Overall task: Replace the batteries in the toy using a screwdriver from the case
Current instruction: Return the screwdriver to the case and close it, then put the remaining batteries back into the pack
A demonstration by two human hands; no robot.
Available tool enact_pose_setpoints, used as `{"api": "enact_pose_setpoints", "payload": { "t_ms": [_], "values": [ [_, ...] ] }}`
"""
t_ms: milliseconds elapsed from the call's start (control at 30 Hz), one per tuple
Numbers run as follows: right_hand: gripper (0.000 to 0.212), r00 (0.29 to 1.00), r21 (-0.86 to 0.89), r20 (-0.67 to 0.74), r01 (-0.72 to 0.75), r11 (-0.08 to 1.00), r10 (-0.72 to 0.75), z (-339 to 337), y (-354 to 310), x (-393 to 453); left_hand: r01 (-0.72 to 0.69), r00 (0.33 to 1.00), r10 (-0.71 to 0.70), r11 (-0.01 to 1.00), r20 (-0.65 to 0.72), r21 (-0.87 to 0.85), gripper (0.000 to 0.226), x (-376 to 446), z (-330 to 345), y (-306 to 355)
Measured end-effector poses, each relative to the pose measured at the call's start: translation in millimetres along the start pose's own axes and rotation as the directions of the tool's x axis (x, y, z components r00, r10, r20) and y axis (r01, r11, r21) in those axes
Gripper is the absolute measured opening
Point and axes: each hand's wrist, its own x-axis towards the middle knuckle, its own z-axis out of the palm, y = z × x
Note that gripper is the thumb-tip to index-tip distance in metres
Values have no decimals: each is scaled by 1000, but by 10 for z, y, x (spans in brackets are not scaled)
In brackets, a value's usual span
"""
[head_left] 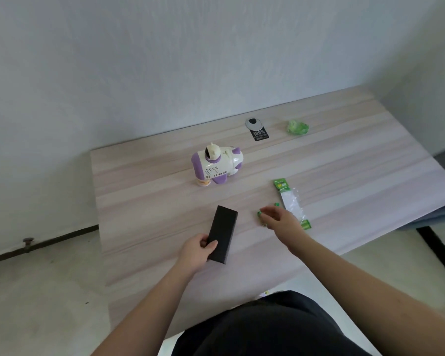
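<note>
My left hand [197, 249] grips the closed black case [222, 234] near the table's front edge, my right [280, 219] hovers loose-fingered over loose green batteries [260, 215], and the toy [216, 164] stands farther back, so no screwdriver is out and unscrewing, swapping and closing all look undone

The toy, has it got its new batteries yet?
Not yet. The battery pack lies torn open, and green batteries sit on the table under the right hand. The left hand grips the black case, not yet opened. The toy stands untouched, so unscrewing and swapping remain.
</note>
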Motion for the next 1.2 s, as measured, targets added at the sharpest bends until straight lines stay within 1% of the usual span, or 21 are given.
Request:
{"api": "enact_pose_setpoints", "payload": {
  "t_ms": [133,200,233,300,367,433,467,567,633,700,767,833,900,967,1033,1067,1133,1200],
  "values": [
    [16,992,90,-115,-41,995,51,-223,102,19,24,1000,-24,999,1,-47,30,46,104,34],
    [14,986,111,-156,-49,993,66,-316,141,30,17,1000,-17,1000,1,-15,26,36,163,72],
    [15,982,111,-178,-49,993,68,-360,161,42,0,1000,1,999,-14,41,24,28,189,87],
    [20,969,82,-238,-53,995,71,-439,205,75,-48,996,65,974,-69,223,24,19,225,90],
    [25,948,-23,-314,-69,997,58,-537,296,127,-83,986,130,924,-102,374,28,21,264,88],
    [28,933,-129,-358,-82,988,31,-632,391,176,-83,984,144,895,-109,439,33,17,291,74],
    [29,932,-154,-362,-88,984,27,-685,441,212,-76,983,144,883,-112,463,35,18,307,72],
    [39,950,-226,-310,-111,968,36,-795,612,361,-20,980,125,837,-154,546,39,-17,328,80],
    [49,968,-290,-241,-139,947,68,-861,724,470,13,967,146,792,-210,611,40,-47,353,109],
    [54,980,-322,-181,-143,936,87,-908,800,561,34,943,179,786,-280,617,37,-92,397,167],
    [53,986,-340,-143,-128,932,84,-958,837,621,42,912,214,801,-351,597,31,-132,469,262],
    [47,991,-364,-116,-99,926,60,-997,863,656,-2,880,283,806,-382,593,25,-162,575,384],
    [37,995,-367,-90,-73,927,43,-1024,882,662,-72,858,357,795,-369,602,19,-189,726,536],
    [26,997,-347,-72,-56,936,33,-1042,905,665,-85,853,375,786,-363,612,14,-203,871,732],
    [20,998,-340,-61,-45,939,26,-1078,910,671,-83,846,390,769,-364,633,11,-178,991,935],
    [18,998,-340,-56,-40,940,22,-1106,909,674,-109,842,409,768,-352,632,10,-153,1045,1028],
    [15,999,-332,-39,-29,943,17,-1168,912,681,-189,852,425,794,-306,578,9,-107,1162,1209],
    [13,1000,-316,-23,-14,949,7,-1229,920,682,-241,881,404,831,-246,502,7,-89,1288,1396]
  ]
}}
